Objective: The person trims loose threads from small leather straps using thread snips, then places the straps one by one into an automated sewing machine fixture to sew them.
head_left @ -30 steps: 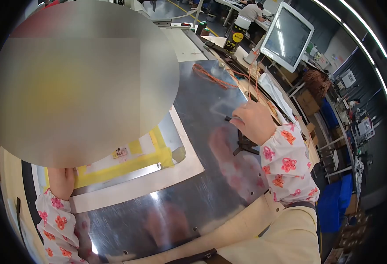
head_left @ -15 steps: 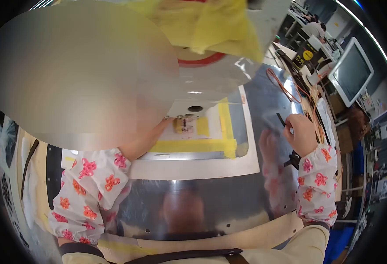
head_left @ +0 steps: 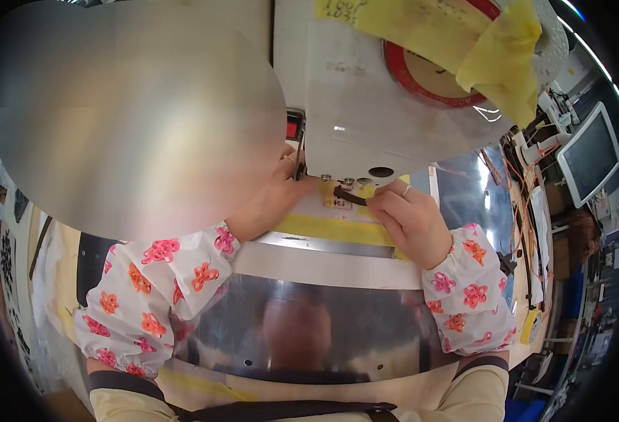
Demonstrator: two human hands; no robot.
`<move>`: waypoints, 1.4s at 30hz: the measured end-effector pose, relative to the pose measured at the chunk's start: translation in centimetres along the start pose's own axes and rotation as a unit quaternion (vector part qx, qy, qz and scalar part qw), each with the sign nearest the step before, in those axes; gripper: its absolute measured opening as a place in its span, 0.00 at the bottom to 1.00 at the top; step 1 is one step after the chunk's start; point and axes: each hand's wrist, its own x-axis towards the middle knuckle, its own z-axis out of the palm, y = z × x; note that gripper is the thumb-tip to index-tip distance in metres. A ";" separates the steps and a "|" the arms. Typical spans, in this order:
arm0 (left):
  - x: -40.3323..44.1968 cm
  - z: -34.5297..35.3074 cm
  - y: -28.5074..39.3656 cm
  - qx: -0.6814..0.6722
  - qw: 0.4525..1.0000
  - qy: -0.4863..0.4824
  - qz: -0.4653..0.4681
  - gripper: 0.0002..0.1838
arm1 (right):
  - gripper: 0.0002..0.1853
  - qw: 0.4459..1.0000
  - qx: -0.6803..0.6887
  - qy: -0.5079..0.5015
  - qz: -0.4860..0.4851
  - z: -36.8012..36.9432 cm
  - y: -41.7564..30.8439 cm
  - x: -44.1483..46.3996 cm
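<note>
My right hand [head_left: 409, 219] pinches one end of a short dark strap [head_left: 352, 198]. The strap's other end lies under the white machine head [head_left: 365, 130], which looks like a sewing machine. Below the strap is a small marked patch [head_left: 337, 204] on the work surface, beside yellow tape [head_left: 330, 228]. My left hand [head_left: 270, 200] reaches in at the machine's left side, its fingers curled close to a thin metal lever [head_left: 300, 151]. A blurred oval covers part of that hand, and what its fingers hold cannot be made out.
A shiny metal plate [head_left: 365, 316] spans the front of the table. Yellow tape and a red ring label [head_left: 404, 70] are on the machine head. To the right stand a white-framed screen [head_left: 591, 156], a yellow tape roll [head_left: 531, 327] and loose cables [head_left: 496, 169].
My right hand has moved left with the dark strap, from the plate's right side to under the machine head. My left hand has shifted slightly up and right. The head view has moved.
</note>
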 end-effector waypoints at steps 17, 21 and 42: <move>-0.2 -0.9 0.7 -0.055 0.996 -0.069 -0.007 0.19 | 0.09 0.997 0.065 0.015 0.042 -0.4 0.8 0.3; 0.4 -1.0 0.9 -0.036 0.997 -0.068 0.012 0.19 | 0.09 0.997 0.060 0.016 0.041 -0.3 0.6 0.7; -0.2 -0.1 0.6 -0.106 0.994 -0.001 -0.014 0.13 | 0.13 0.996 0.003 0.087 -0.002 2.3 0.0 1.0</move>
